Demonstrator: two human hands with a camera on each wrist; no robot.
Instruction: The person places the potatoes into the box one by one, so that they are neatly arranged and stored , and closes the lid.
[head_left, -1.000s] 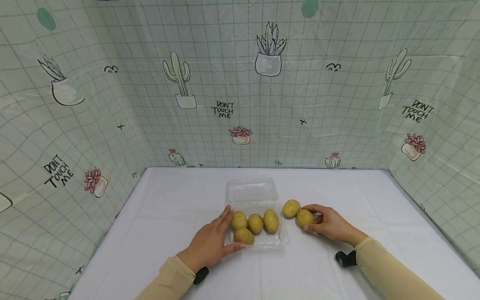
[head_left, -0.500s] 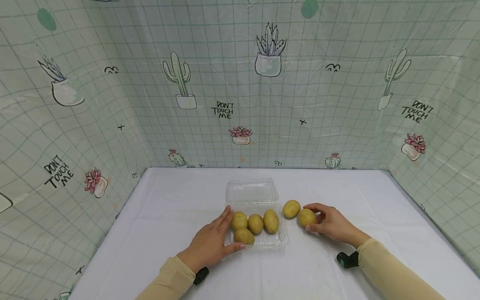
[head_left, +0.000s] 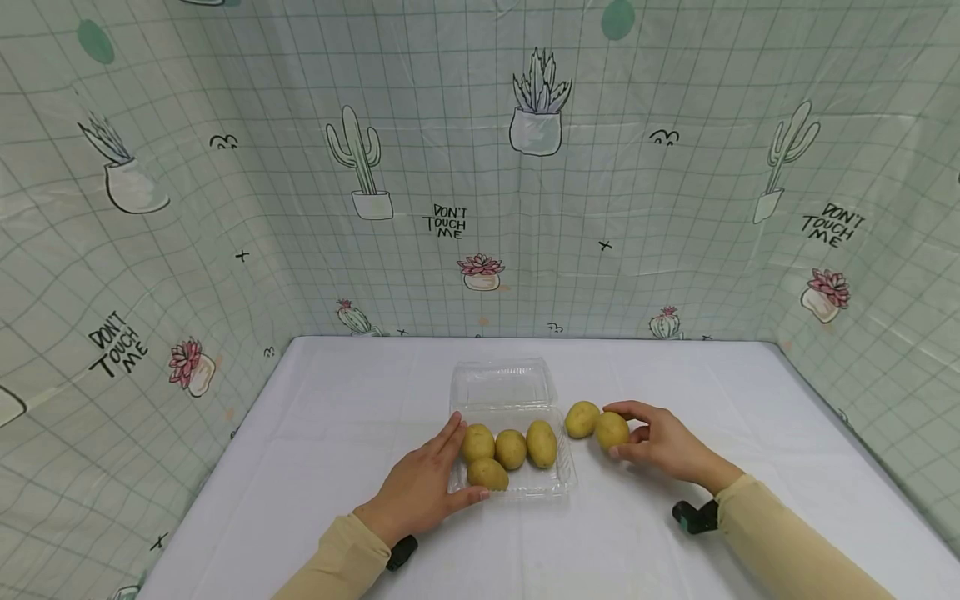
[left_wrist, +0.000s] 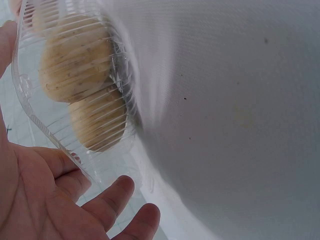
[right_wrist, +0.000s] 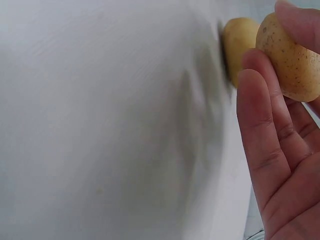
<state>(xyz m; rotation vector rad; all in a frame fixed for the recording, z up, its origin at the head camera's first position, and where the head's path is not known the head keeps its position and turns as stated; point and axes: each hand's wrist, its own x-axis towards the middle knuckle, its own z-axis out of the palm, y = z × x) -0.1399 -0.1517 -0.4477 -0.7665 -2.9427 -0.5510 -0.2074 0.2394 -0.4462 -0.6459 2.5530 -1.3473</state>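
Observation:
In the head view, my right hand [head_left: 667,446] holds a yellow potato [head_left: 612,431] between thumb and fingers, right of the plastic box. The right wrist view shows this potato [right_wrist: 290,60] against the fingertips. Close to it on the table lies another potato [head_left: 582,419]. My left hand [head_left: 422,483] rests against the left side of a clear hinged plastic box [head_left: 551,481], fingers extended and thumb at its front edge. Several potatoes [head_left: 511,450] sit in the box base. Through its ribbed wall, the left wrist view shows two of them, one a larger potato [left_wrist: 75,60].
The box's clear lid [head_left: 502,383] lies folded back behind the base. A white cloth covers the table [head_left: 360,392]. Patterned fabric walls [head_left: 600,192] stand at the back and both sides. Dark wrist-worn devices [head_left: 696,517] show below both hands.
The potato in my right hand has shifted slightly right, then up a little. My left hand and the box have stayed in place.

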